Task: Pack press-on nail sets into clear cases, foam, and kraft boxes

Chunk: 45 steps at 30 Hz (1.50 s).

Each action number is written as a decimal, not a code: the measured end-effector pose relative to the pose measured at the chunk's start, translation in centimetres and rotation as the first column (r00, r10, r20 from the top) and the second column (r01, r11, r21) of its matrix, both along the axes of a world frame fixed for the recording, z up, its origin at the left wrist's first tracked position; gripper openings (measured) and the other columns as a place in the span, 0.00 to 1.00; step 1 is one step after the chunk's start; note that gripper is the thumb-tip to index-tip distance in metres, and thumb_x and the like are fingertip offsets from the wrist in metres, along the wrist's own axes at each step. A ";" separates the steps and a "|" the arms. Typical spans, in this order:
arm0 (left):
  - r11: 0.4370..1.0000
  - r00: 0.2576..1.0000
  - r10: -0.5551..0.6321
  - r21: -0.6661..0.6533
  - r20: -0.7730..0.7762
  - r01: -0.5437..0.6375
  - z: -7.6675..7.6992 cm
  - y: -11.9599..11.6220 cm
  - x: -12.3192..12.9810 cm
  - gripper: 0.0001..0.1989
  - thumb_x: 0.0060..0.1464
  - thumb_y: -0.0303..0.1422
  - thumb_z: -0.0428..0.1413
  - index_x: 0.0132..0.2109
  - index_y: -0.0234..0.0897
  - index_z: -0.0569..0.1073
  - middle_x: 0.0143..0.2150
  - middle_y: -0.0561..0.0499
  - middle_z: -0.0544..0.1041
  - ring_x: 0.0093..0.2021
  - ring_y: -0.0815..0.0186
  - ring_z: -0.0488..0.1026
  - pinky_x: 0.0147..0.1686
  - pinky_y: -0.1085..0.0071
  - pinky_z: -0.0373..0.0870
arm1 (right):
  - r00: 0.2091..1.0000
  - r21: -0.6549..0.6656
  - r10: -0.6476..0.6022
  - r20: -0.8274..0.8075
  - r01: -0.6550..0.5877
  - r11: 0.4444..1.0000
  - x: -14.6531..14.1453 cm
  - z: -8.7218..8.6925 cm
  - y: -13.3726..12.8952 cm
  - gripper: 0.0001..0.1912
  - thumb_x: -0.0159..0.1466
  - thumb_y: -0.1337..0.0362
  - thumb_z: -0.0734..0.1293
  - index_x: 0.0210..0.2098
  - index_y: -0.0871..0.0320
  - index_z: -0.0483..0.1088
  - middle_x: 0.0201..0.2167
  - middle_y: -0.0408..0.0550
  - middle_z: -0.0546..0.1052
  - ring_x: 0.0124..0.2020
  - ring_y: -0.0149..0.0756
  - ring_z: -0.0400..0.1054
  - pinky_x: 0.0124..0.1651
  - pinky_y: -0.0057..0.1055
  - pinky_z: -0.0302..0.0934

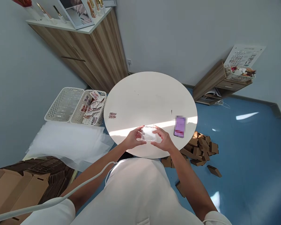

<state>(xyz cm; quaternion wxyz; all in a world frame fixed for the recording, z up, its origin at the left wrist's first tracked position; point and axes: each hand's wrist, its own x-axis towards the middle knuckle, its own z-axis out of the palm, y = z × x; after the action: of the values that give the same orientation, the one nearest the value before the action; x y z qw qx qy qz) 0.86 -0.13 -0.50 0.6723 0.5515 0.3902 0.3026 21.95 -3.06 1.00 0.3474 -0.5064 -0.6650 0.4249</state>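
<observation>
Both of my hands hold a small clear plastic box above the near side of a round white table. My left hand grips its left side, thumb along the near edge and fingers at the far corner. On the opposite side, my right hand is closed round the box's right end. Glare on the plastic hides what is inside, if anything. A small set of reddish press-on nails lies at the table's left. Right of my hands is a phone with a purple screen.
To the left stand a white basket of nail cards, another basket of clear plastic pieces, translucent sheets and flattened cardboard boxes. Small brown boxes are heaped on the floor at right. A white cable crosses my left arm.
</observation>
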 end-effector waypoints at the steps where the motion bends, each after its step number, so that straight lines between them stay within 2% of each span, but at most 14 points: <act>1: 1.000 1.000 0.003 0.009 -0.001 -0.003 0.2 0.0 0.1 0.41 0.35 0.30 0.65 0.58 0.43 0.58 0.40 0.50 0.66 0.33 0.71 0.69 0.39 0.65 0.68 | 1.000 0.009 -0.006 0.006 0.005 1.000 0.0 0.0 0.0 0.23 0.46 0.59 0.71 0.42 0.54 0.66 0.55 0.54 0.63 0.57 0.46 0.56 0.45 0.39 0.63; 8: 0.997 0.999 -0.027 0.068 -0.017 0.028 1.0 0.1 0.4 0.38 0.36 0.31 0.64 0.57 0.39 0.59 0.37 0.51 0.67 0.32 0.70 0.69 0.39 0.65 0.69 | 0.999 0.023 -0.033 0.030 0.032 0.999 0.5 -0.5 0.0 0.24 0.44 0.58 0.72 0.41 0.53 0.68 0.45 0.51 0.72 0.50 0.45 0.64 0.42 0.37 0.64; 13: 0.996 0.999 -0.021 0.084 -0.026 0.023 0.8 0.1 0.3 0.38 0.35 0.32 0.64 0.56 0.39 0.60 0.36 0.51 0.68 0.33 0.69 0.69 0.40 0.64 0.69 | 1.000 0.037 -0.030 0.010 0.029 0.999 0.5 -1.0 0.1 0.25 0.44 0.57 0.73 0.41 0.54 0.68 0.48 0.52 0.70 0.52 0.46 0.62 0.42 0.37 0.64; 19: 0.996 1.000 -0.022 0.088 -0.005 0.023 0.5 0.2 0.3 0.39 0.35 0.31 0.65 0.57 0.40 0.59 0.37 0.50 0.69 0.35 0.68 0.70 0.41 0.63 0.69 | 0.999 0.020 -0.025 -0.021 0.025 0.999 0.4 -0.4 0.0 0.25 0.44 0.57 0.72 0.42 0.54 0.68 0.53 0.54 0.66 0.56 0.46 0.58 0.46 0.38 0.63; 27: 0.990 0.995 -0.079 0.116 -0.061 0.086 0.0 1.2 -0.3 0.38 0.36 0.33 0.64 0.56 0.42 0.60 0.40 0.49 0.69 0.34 0.68 0.71 0.41 0.65 0.70 | 0.996 -0.039 -0.092 -0.006 0.092 0.995 -0.4 -0.3 -0.5 0.25 0.46 0.58 0.71 0.44 0.52 0.68 0.54 0.51 0.65 0.55 0.44 0.59 0.46 0.36 0.64; 34: 0.978 0.986 -0.143 0.137 -0.089 0.155 -0.4 2.2 -0.8 0.36 0.34 0.33 0.64 0.53 0.40 0.62 0.34 0.52 0.69 0.34 0.66 0.70 0.40 0.64 0.70 | 0.993 -0.081 -0.108 -0.043 0.105 0.991 -1.3 -0.6 -1.0 0.25 0.48 0.60 0.70 0.46 0.54 0.66 0.58 0.53 0.60 0.57 0.44 0.57 0.49 0.37 0.62; 40: 0.989 0.992 -0.079 0.114 -0.098 0.090 -0.3 2.5 -1.7 0.36 0.31 0.33 0.66 0.52 0.38 0.64 0.32 0.51 0.70 0.30 0.67 0.69 0.37 0.65 0.70 | 0.996 -0.135 -0.092 -0.016 0.089 0.987 -2.2 -0.7 -0.1 0.24 0.49 0.57 0.69 0.45 0.51 0.65 0.59 0.50 0.59 0.54 0.41 0.61 0.48 0.36 0.63; 45: 0.993 0.991 0.054 0.110 -0.122 -0.041 -0.6 1.9 -3.0 0.36 0.30 0.34 0.65 0.51 0.40 0.65 0.34 0.52 0.69 0.33 0.67 0.69 0.40 0.67 0.69 | 0.999 -0.124 -0.002 -0.033 -0.002 0.992 -3.3 -0.7 1.3 0.26 0.49 0.54 0.69 0.47 0.51 0.64 0.59 0.52 0.57 0.54 0.42 0.60 0.47 0.35 0.63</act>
<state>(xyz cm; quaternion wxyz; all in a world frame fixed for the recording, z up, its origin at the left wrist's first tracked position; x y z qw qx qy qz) -2.16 1.79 -1.13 0.6085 0.5952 0.4280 0.3039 18.67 -1.74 0.29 0.3260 -0.5200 -0.6315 0.4739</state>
